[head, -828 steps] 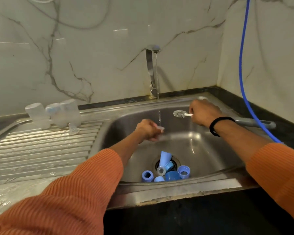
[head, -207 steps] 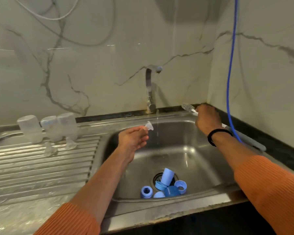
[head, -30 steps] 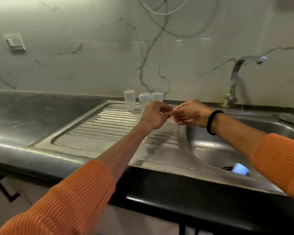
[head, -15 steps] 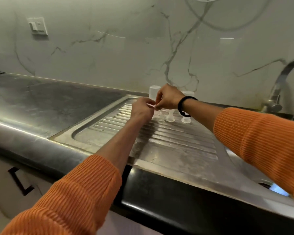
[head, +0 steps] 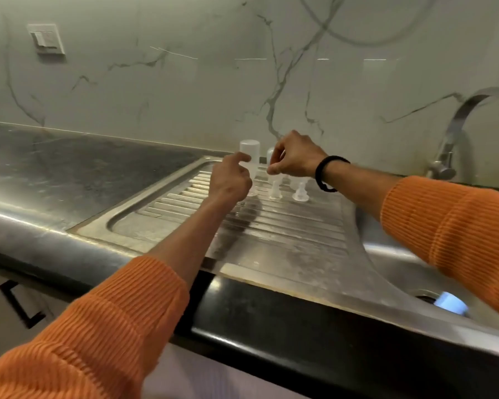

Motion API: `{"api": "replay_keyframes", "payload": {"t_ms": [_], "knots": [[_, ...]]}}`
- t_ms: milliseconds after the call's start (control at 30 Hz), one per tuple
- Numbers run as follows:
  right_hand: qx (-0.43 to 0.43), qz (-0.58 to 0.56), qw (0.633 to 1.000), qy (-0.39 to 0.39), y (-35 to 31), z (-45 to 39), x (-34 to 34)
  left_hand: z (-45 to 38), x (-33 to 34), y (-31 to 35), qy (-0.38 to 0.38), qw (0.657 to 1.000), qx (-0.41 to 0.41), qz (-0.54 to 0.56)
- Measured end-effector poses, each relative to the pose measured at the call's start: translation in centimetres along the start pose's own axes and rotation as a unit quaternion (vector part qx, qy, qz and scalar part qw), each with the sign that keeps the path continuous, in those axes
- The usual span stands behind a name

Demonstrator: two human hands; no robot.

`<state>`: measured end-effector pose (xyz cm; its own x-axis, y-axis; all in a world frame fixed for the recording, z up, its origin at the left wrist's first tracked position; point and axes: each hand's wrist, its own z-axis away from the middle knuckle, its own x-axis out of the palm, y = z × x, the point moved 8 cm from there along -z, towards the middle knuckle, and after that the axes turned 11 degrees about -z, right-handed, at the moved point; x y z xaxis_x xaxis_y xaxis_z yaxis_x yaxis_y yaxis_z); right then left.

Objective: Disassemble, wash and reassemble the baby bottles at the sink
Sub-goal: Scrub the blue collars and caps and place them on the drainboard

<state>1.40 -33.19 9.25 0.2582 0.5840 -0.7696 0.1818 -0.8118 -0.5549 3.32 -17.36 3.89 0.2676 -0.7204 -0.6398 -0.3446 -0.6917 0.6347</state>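
Right hand: right hand [head: 296, 158] hovers curled over the clear nipple [head: 274, 190] now standing on the drainboard [head: 285, 237]; whether its fingertips still pinch it, one cannot tell.
Left hand: left hand [head: 231, 180] has let go, fingers loosely curled, empty.
Change: half a second ago both hands held the nipple.
Meaning: third nipple [head: 300, 192] joins the upturned bottles [head: 249, 152]; blue parts [head: 451, 303] await in the sink.

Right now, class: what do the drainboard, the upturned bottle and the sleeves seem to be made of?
Drainboard: likely stainless steel, brushed and dull; grey sheen, pressed ribs, water marks.
Bottle: probably frosted plastic, possibly glass; the wall behind shows through as a milky blur.
Sleeves: ribbed orange knit, matte; fine parallel ridges run across the fabric.
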Motion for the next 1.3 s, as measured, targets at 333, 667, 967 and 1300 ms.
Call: {"api": "replay_keyframes", "payload": {"t_ms": [333,667,967,1300], "knots": [[0.08,0.066,0.995,0.009,10.8,10.5,-13.2,4.1,5.6,14.9,-0.035,0.985,0.164,0.03],[0.251,0.102,0.953,-0.135,29.2,21.5,-13.9,15.0,25.4,26.3,-0.422,0.873,0.219,-0.113],[0.333,0.077,0.905,-0.254,35.5,24.9,-8.8,19.6,33.1,23.5,-0.636,0.689,0.179,-0.297],[0.295,0.021,0.909,-0.294,33.6,23.8,-6.7,20.3,33.0,20.2,-0.66,0.626,0.172,-0.379]]}}
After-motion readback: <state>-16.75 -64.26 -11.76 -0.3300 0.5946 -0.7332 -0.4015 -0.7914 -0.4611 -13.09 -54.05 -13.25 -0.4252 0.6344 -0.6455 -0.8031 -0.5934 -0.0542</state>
